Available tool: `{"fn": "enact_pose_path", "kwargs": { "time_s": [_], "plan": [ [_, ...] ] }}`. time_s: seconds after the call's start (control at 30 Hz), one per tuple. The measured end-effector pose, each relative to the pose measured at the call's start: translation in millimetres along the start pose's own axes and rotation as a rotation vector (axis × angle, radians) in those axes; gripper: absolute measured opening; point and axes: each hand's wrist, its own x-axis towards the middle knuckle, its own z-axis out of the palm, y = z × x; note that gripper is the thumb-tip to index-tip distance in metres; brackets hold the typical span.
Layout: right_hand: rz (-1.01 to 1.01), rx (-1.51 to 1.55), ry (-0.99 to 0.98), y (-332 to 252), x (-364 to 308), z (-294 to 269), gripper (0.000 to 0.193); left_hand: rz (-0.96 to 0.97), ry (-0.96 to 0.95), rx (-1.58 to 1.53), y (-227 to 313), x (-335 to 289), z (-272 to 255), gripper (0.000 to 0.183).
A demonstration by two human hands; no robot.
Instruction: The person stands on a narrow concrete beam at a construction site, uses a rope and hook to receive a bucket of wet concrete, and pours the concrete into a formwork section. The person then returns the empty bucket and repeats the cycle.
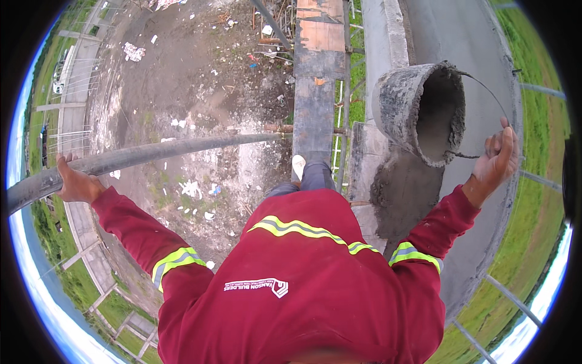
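Observation:
My right hand (497, 159) is closed on the thin wire handle of a cement-crusted bucket (397, 106). The bucket lies tipped toward the right, its mouth facing my hand, with grey wet mortar coating its inside. Below it a patch of darker wet mortar (406, 197) spreads over the edge of a smooth grey concrete surface (467, 212). On the left, my left hand (77, 179) wraps round a long grey metal pipe (182, 147), which runs from the left rim toward the plank walkway.
A narrow plank walkway (315, 103) runs ahead under my feet. Left of it, the ground (200, 79) lies well below, scattered with white debris. Scaffold poles (271, 23) stand beside the planks. A raised concrete ledge (385, 36) borders the walkway's right side.

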Motion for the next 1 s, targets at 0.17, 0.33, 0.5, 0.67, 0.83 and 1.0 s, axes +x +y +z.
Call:
{"fn": "enact_pose_path", "kwargs": {
  "time_s": [0.17, 0.33, 0.5, 0.67, 0.83, 1.0],
  "plan": [
    [0.015, -0.014, 0.000, -3.4, 6.8, -0.8, 0.025, 0.188, 0.063, 0.003, 22.1, -8.4, -24.9, 0.048],
    [0.015, -0.064, -0.050, -0.2, 13.9, -5.3, 0.023, 0.175, 0.164, 0.041, 38.3, -7.2, -58.9, 0.052],
    [-0.016, -0.167, -0.096, 10.6, 13.1, -7.2, 0.023, -0.039, 0.232, 0.175, 47.4, 11.1, -122.3, 0.051],
    [-0.062, -0.315, -0.205, 21.1, -12.2, -15.8, 0.023, 0.024, 0.331, 0.208, 26.8, 23.8, -209.8, 0.054],
    [-0.055, -0.220, -0.170, 26.4, -22.7, -26.6, 0.022, 0.136, 0.333, 0.287, 6.7, 4.9, -288.0, 0.062],
    [-0.071, -0.100, -0.139, 39.9, -8.3, -29.8, 0.019, 0.432, 0.609, 0.874, 40.0, -18.6, -267.7, 0.072]
  ]
}}
